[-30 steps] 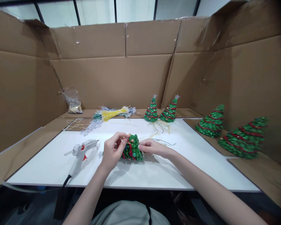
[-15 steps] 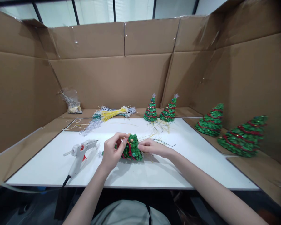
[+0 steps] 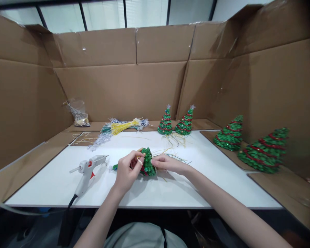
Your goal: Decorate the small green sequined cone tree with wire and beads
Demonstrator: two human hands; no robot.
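A small decorated Christmas tree (image 3: 149, 164) lies on its side on the white table, its tip pointing left and its wide base to the right. At the tree's upper left side, my left hand (image 3: 129, 168) pinches a thin pale yellow strand (image 3: 139, 159) that curves in a loop over the fingers. My right hand (image 3: 169, 163) grips the tree's base edge between thumb and fingers. Green leaves, red garland and small beads show between the hands. My left hand covers much of the tree's middle.
Left of my hands lies a white glue gun (image 3: 88, 171) with its cord. Yellow stamen bundles (image 3: 124, 126) and a plastic bag (image 3: 80, 113) are at the back. Finished-looking trees (image 3: 184, 122) stand behind; larger trees (image 3: 266, 151) stand right. Cardboard walls (image 3: 103, 89) surround the table.
My left hand has moved slightly right and closer over the tree. The pale strand now shows as a loop at its fingertips. My right hand keeps its hold on the base.
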